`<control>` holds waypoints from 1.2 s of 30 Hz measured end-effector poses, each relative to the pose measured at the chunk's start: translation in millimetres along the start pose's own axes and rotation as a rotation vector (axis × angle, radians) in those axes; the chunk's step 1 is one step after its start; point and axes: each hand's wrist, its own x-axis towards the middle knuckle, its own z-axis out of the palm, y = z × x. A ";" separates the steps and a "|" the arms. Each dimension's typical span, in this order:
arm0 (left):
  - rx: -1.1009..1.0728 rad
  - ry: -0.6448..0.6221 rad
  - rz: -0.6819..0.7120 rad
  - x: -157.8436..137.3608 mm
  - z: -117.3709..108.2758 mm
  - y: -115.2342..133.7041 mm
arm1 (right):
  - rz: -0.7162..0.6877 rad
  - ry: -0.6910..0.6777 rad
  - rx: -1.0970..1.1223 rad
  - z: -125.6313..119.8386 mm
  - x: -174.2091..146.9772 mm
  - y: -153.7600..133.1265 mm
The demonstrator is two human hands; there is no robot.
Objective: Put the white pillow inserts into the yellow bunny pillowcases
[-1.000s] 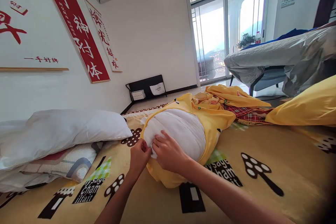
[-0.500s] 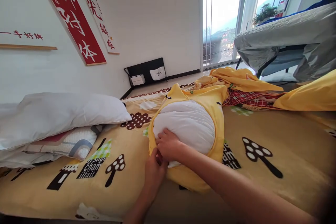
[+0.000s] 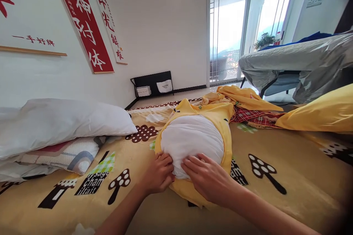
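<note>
Matt cloth cover (image 3: 213,110), creased cloth pillow (image 3: 193,136)

Right grip (image 3: 205,177) drawn away from left grip (image 3: 158,174); cover (image 3: 227,139) straighter
Half a second ago both were bunched together at the pillow's (image 3: 193,136) left edge; the right has since slid right along its near edge, leaving white showing between them. The cover, slewed rightward a second ago, now lies squarer, its far right corner drawn in.
</note>
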 end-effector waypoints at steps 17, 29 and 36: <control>-0.189 -0.278 -0.041 38.2 -7.6 10.6 | 0.355 -0.509 0.079 25.2 77.3 10.2; -0.014 -0.260 -0.102 59.0 -47.1 20.9 | 0.249 -0.341 0.208 -34.0 35.4 17.6; -0.082 -0.144 -0.135 113.5 -108.7 7.1 | 0.217 -0.590 0.476 -54.5 98.0 63.7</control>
